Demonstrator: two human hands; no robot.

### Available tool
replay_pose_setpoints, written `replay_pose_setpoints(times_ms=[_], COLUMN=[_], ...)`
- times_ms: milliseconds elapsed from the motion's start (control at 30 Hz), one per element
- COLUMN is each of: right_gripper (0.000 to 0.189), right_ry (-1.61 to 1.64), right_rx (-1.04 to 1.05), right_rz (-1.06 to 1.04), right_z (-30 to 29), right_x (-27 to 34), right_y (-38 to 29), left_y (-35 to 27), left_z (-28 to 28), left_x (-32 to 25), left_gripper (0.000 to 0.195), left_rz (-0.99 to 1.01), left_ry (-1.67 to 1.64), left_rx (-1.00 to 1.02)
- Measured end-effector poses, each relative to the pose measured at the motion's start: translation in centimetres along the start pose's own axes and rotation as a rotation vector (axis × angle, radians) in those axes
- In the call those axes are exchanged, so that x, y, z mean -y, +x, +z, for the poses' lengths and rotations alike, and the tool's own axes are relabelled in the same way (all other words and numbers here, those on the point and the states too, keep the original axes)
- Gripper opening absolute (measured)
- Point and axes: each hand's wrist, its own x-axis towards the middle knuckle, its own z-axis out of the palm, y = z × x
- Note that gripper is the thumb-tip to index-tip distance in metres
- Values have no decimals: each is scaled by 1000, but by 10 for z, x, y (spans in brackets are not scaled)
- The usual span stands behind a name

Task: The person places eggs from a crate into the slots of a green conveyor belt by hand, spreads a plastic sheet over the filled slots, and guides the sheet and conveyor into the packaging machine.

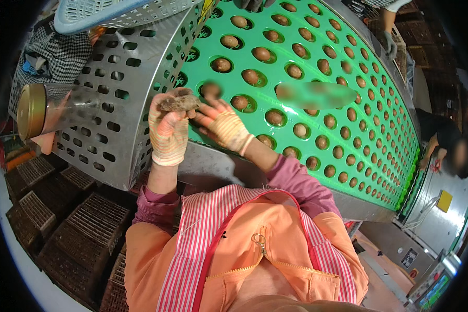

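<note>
My left hand (167, 128), in a striped knitted glove with bare fingertips, holds a small brownish-grey, dirty, fuzzy lump (179, 102); its material is unclear. Just right of it is my right hand (226, 126), similarly gloved, fingers apart near the lump and the edge of a green perforated panel (271, 74). Brown egg-like items sit in the panel's round holes; one blurred brown item (211, 90) lies just above my right fingers. Another such item (240, 102) sits in a hole right of that hand.
A slotted metal guard (140, 58) borders the panel at left. A clear jar with a gold lid (32, 112) and a pale blue basket (113, 17) are beside it. Brown plastic crates (82, 222) stand lower left. A co-worker's gloved hand (390, 45) shows upper right, another person at far right.
</note>
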Motion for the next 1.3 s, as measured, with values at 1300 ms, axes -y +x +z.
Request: replay_pose_setpoints(times_ms=[1300], right_gripper=[71], right_ry=[400], right_rx=[-270], right_rz=[2368], right_z=[37], right_x=[389], right_y=[-579], left_y=[-393], left_z=[200], left_x=[273], left_gripper=[54], left_rz=[-75], left_ry=[1343], left_rx=[2441])
